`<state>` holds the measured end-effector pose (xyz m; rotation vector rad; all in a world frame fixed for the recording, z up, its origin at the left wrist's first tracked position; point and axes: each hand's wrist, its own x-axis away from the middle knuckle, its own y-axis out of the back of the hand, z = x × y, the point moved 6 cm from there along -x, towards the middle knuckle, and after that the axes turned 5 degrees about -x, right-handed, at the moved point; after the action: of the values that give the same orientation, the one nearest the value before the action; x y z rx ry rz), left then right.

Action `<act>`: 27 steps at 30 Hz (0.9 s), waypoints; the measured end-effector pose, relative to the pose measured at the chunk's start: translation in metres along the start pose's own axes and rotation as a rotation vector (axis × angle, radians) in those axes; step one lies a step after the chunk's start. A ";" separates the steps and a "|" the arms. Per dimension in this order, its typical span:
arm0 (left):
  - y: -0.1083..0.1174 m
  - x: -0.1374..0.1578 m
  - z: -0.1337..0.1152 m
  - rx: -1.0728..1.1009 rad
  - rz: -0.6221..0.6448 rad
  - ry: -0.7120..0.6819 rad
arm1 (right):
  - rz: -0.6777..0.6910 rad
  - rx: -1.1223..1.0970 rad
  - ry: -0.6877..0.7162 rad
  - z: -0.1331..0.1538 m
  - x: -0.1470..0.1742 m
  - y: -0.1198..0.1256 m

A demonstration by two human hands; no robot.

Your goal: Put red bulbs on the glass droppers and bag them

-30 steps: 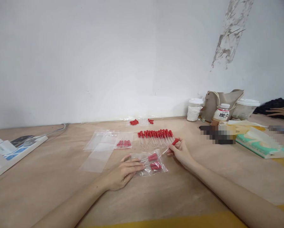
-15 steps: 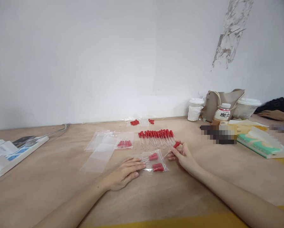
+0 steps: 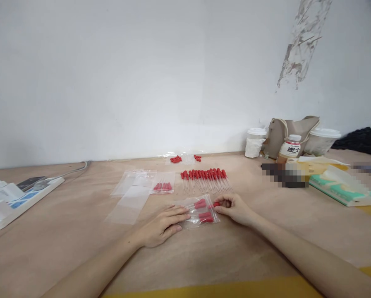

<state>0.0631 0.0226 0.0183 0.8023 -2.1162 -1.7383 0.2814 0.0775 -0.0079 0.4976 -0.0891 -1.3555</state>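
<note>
My left hand lies flat, fingers stretched out, on the left part of a clear zip bag. Inside the bag, several droppers show their red rubber bulbs toward the right; their thin tubes run under my fingertips. At the bag's right edge my right hand pinches one more dropper by its red bulb. That dropper's tube points left, at the bag's mouth; how far it is inside I cannot tell. Just beyond, a row of red-bulbed droppers lies with tubes toward me.
A bag of droppers and flat empty zip bags lie left of the row. Loose red bulbs are by the wall. A power strip is at left. Cups, a bottle and a tissue pack stand right.
My right hand has moved left with the dropper, bringing its bulb close to the bag's right edge. My left hand stays on the bag. At far right, another person's hand has left the view.
</note>
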 end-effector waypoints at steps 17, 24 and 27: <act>0.000 0.000 0.000 -0.032 0.015 -0.015 | 0.058 -0.070 -0.352 -0.011 -0.010 -0.008; 0.003 0.000 -0.002 0.027 -0.016 -0.013 | 0.279 -0.088 -0.398 -0.001 -0.021 -0.031; 0.005 0.002 0.000 0.108 -0.087 0.018 | 0.314 -0.407 -0.356 0.008 -0.014 -0.039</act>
<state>0.0604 0.0224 0.0229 0.9486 -2.2101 -1.6632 0.2399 0.0836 -0.0132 -0.1021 -0.1711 -1.1010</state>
